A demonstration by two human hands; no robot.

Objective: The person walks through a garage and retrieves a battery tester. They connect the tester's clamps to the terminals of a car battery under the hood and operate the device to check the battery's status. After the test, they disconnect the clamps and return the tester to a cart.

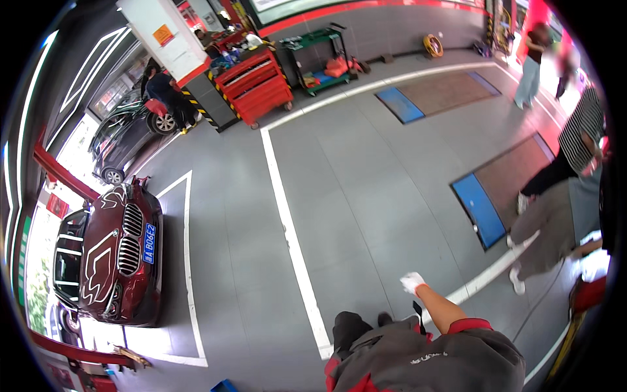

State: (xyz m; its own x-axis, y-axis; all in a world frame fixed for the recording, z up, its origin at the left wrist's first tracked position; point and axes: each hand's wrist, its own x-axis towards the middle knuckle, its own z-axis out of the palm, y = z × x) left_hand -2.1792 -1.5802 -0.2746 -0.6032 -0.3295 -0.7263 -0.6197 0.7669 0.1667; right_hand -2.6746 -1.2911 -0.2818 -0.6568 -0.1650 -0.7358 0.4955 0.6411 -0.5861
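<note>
My right hand [411,282], in a white glove, is held out in front of my body over the grey floor. Its fingers look curled in, and I make out nothing in them. A dark strap-like piece [418,308] shows just below the wrist, beside my grey jacket [424,359] with red trim. My left hand is out of sight; only a bit of red sleeve appears at that side.
A dark red car [104,258] stands at the left, a grey car [127,140] behind it with a person [163,91] leaning in. A red tool cabinet [255,85] and green cart [318,62] line the back. Blue-edged floor plates [480,206] and several people [578,137] are at the right.
</note>
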